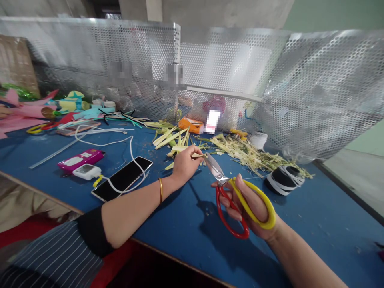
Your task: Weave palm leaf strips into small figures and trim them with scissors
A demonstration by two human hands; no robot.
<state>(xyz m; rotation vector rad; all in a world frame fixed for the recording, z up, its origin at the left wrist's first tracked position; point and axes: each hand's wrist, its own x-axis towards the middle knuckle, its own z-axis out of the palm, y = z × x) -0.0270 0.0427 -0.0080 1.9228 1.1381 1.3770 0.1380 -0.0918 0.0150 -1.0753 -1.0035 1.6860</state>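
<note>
My left hand [185,165], with a gold bangle at the wrist, is closed on a pale green leaf strip [179,148]. In my right hand [253,202] is a pair of scissors [221,179] with one red and one yellow handle, my fingers through the loops. The silvery blades point up and left, and their tips meet the end of the strip beside my left fingertips. Whether the blades are apart there is hard to see. Behind my left hand lie several more pale green strips [164,138].
Shredded leaf scraps [240,151] lie right of centre, near a black spool with white ribbon [284,181]. A phone [123,179], a white cable [132,149] and a magenta device [81,160] lie at left. A perforated screen [216,60] borders the blue table [186,228].
</note>
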